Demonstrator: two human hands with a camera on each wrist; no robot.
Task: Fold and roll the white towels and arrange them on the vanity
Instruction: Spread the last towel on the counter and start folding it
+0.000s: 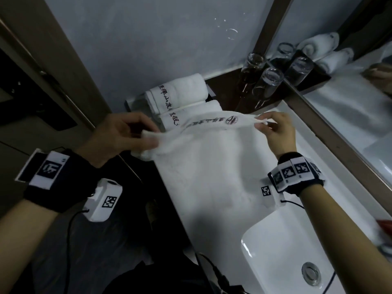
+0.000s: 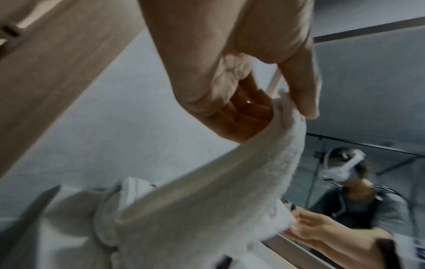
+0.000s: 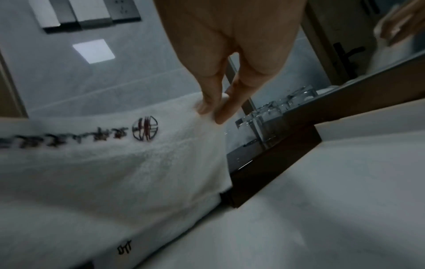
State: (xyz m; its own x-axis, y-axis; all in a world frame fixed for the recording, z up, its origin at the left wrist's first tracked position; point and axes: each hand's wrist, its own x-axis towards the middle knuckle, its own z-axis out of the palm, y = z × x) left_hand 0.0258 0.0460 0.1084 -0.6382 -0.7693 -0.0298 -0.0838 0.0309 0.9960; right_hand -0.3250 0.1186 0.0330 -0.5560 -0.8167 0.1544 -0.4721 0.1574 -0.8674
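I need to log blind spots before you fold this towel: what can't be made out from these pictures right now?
- Near end of the held towel: head view, it blends into the white vanity.
- Left hand fingertips: head view, buried in cloth and blurred.
- Lettering on the two rolled towels: partly hidden by the held towel.
- Embroidered text: right wrist view, motion-blurred.
- Glasses: bases hidden in the dark tray.

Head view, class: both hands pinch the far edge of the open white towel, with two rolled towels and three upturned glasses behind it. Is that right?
Not quite. The head view shows two upturned glasses, the other two being mirror reflections. The rest stands: left hand and right hand pinch the open towel, two rolled towels behind.
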